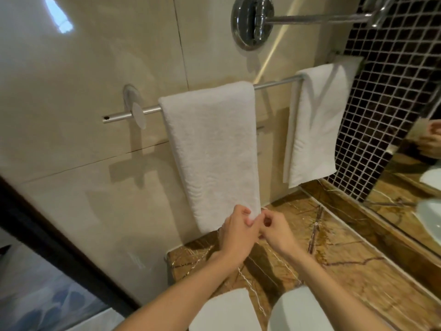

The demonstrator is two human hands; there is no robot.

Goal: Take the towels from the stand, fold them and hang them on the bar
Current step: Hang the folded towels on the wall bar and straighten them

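Head view: a cream glossy tiled wall [83, 103] carries a metal towel bar [272, 85] running from left toward the far right. Two folded white towels hang over it. The left towel [212, 149] hangs long, its lower end close above the counter [346, 266]. The right towel [315, 125] hangs well apart from it at the bar's far end.

Both arms reach in from the near edge and meet at the left towel's lower right corner. The left grip [238, 229] is clamped on that corner, thumb over the cloth. The right grip [274, 229] sits just beside it with fingers curled and fingertips drawn together, but whether it pinches the cloth cannot be told.

The counter is brown veined marble. A third white towel [226, 311] lies on its near edge beside a white basin [300, 311]. To the right are a dark mosaic wall [386, 91] and a mirror [424, 187]. A round chrome mount [253, 20] sits high on the wall, and a dark door frame [47, 242] slants at the left.
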